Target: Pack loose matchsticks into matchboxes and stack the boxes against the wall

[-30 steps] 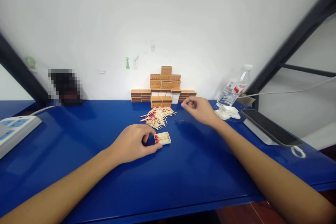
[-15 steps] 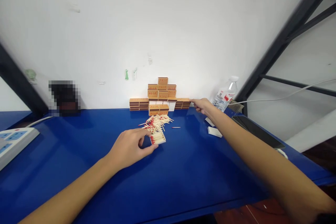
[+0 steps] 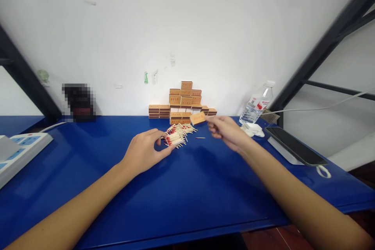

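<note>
My left hand (image 3: pixel 145 151) rests on the blue table (image 3: pixel 187 199), its fingers closed round a small open tray of matches (image 3: pixel 175 139) at the near edge of a loose pile of red-tipped matches (image 3: pixel 181 131). My right hand (image 3: pixel 225 131) is raised just right of the pile and pinches an orange matchbox sleeve (image 3: pixel 198 118) between thumb and fingers. Behind the pile, a stack of orange matchboxes (image 3: pixel 183 102) stands against the white wall. A single match (image 3: pixel 200 138) lies alone on the table.
A clear water bottle (image 3: pixel 257 104) lies at the back right, with white trays (image 3: pixel 252 128) beside it. A dark phone (image 3: pixel 295 146) rests on a white stand at the right edge. A white power strip (image 3: pixel 17 153) sits at the far left.
My right hand reached out to the right end of the matchbox stack, then came back toward me holding an orange matchbox sleeve. My left hand stayed on the tray of matches.
</note>
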Demonstrator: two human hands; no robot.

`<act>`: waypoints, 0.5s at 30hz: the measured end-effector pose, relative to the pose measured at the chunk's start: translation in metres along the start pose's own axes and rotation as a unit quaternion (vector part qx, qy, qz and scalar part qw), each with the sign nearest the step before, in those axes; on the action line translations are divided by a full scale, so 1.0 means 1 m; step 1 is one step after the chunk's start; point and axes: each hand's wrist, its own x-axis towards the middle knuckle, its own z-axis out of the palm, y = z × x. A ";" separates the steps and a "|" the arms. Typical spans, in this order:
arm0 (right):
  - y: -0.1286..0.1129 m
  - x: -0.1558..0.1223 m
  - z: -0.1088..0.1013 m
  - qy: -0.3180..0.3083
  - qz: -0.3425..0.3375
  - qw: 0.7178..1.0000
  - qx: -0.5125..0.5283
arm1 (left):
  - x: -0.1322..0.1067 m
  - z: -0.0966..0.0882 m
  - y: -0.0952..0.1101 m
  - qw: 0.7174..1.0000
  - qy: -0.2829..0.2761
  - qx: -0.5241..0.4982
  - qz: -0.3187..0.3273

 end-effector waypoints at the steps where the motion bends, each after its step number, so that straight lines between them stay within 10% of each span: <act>1: 0.005 -0.007 0.009 -0.040 0.016 0.999 0.006 | 0.000 0.000 0.001 1.000 0.003 -0.002 0.003; 15: 0.015 -0.021 0.025 -0.124 0.068 0.990 -0.015 | -0.002 0.004 -0.004 0.997 0.043 -0.023 0.056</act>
